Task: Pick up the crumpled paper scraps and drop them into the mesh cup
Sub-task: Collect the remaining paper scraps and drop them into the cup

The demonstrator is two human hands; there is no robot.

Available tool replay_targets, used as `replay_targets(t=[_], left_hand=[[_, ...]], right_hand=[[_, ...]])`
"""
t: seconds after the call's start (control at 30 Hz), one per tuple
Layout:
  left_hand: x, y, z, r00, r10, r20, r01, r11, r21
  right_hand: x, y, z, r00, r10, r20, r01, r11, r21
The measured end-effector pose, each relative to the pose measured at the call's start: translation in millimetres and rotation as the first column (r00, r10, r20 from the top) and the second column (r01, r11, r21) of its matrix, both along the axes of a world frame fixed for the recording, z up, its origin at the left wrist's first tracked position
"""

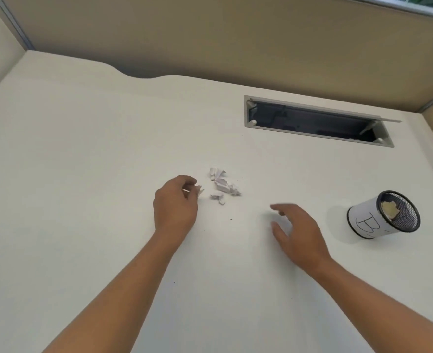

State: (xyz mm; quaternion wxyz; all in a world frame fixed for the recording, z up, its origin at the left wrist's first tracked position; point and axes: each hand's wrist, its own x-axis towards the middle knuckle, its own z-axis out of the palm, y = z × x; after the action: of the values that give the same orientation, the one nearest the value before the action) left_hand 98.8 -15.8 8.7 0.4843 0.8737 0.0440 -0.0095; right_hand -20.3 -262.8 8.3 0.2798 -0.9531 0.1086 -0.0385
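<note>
- The mesh cup [383, 214] wears a white wrap with a handwritten "B"; I see tan paper inside.
- Crumpled paper scraps [221, 186] lie mid-bench [83, 149], left of the cup.
- My left hand [176, 205] pinches one scrap [199, 191].
- My right hand [299, 233] hovers, grip apart, empty.
- An open cable hatch [314, 122] sits behind.

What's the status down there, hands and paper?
Left hand pinching one scrap. Right hand open, empty. Paper scraps on desk. Mesh cup path clear.

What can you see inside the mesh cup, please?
Inside the mesh cup, one pale crumpled scrap lies against the black mesh. The cup's bottom and anything beneath the scrap are hidden.
</note>
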Motion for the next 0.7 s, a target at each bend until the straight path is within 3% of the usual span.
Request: replay_targets(t=[0.3, 0.53, 0.7], left_hand=[[-68, 22, -7, 0.979, 0.111, -0.169, -0.169, 0.907, -0.385], [-93, 27, -5, 0.955, 0.149, -0.258, -0.249, 0.874, -0.416], [-108, 10, 9, 0.961, 0.157, -0.229, -0.244, 0.872, -0.425]], right_hand=[[99, 37, -1, 0.98, 0.151, -0.131, -0.146, 0.988, 0.046], [50, 34, -15, 0.981, 0.152, -0.12, -0.152, 0.988, 0.01], [-22, 25, -20, 0.997, -0.001, -0.083, 0.022, 0.967, 0.255]])
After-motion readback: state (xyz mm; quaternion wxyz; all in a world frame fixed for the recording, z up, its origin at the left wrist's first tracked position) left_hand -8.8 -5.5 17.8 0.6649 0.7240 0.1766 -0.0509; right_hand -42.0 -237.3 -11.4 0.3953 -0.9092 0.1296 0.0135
